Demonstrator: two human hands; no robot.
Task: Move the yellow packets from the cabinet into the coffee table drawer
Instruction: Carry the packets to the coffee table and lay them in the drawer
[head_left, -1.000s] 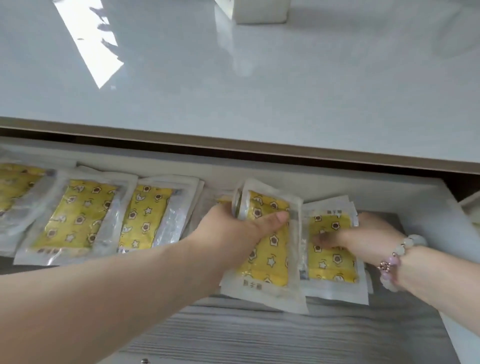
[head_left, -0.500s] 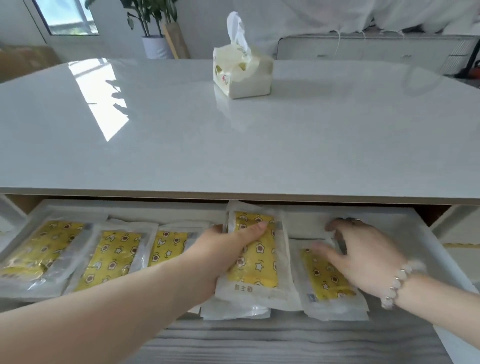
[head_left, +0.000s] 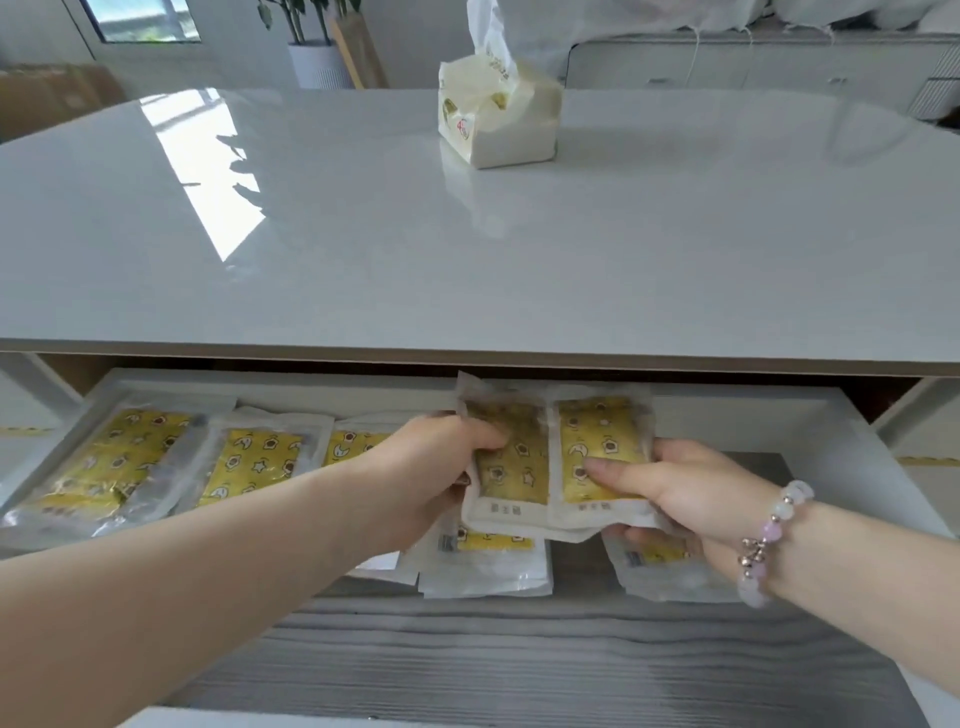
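The coffee table drawer (head_left: 810, 447) stands pulled out under the glossy tabletop. Several yellow packets with star prints lie inside it, among them one at far left (head_left: 104, 462) and one beside it (head_left: 254, 460). My left hand (head_left: 436, 467) grips a yellow packet (head_left: 511, 467) by its left edge. My right hand (head_left: 670, 493) holds a second packet (head_left: 602, 441) right next to it, thumb on top and fingers under. Both packets are lifted a little above two more packets (head_left: 488, 561) (head_left: 660, 566) lying on the drawer floor.
A white tissue pack (head_left: 498, 111) stands on the tabletop (head_left: 467, 249) at the back. The grey wood-grain drawer floor (head_left: 519, 660) shows in front of the packets. A white cabinet (head_left: 727, 62) and a potted plant (head_left: 317, 57) stand beyond the table.
The view tilted up, showing the whole tabletop. My right hand went from resting flat on a packet to holding one raised; my left hand also lifted its packet off the pile.
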